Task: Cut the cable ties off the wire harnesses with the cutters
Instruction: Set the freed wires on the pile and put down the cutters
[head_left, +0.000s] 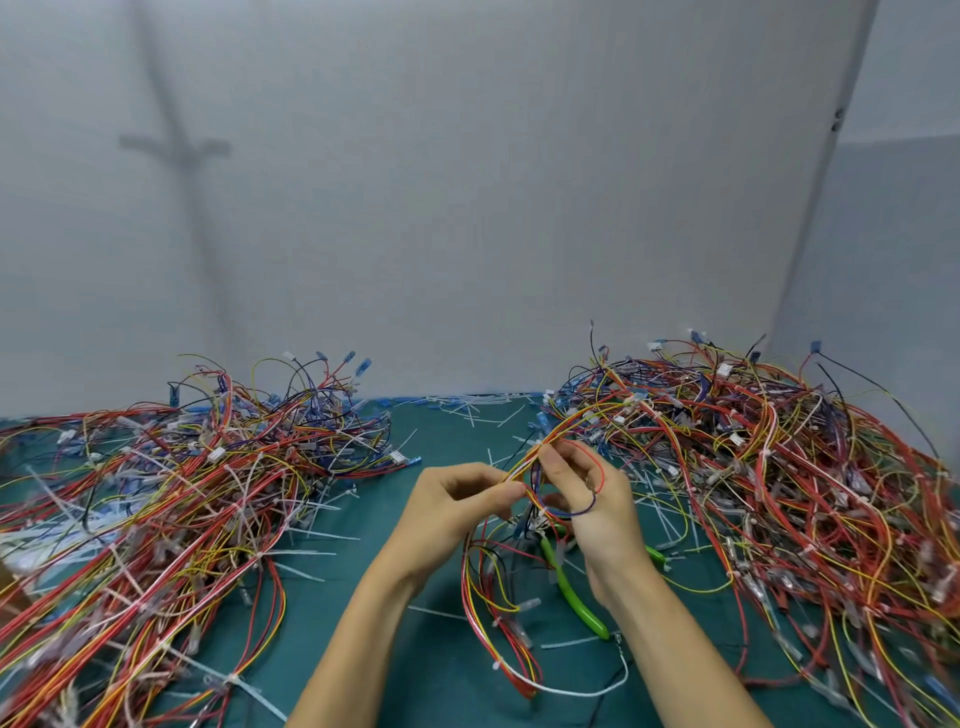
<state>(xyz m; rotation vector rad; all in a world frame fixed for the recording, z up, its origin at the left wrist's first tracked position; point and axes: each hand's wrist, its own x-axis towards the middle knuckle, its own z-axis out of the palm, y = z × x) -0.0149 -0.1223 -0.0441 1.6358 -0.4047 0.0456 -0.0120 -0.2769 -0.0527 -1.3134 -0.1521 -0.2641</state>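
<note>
A pale grey wall (467, 182) fills the view at twelve o'clock, plain and matt, lit softly and evenly with no hard glare. At eleven o'clock a blurred grey shadow (176, 150) lies on it, a long slanting upright crossed by a short bar. At two o'clock a second panel (893, 234) of the same grey meets the wall along a dark slanting seam (826, 197), with two small dark marks (836, 119) beside it near the top. At six o'clock the table (431, 670) has a teal-green top that runs back to the foot of the wall.
</note>
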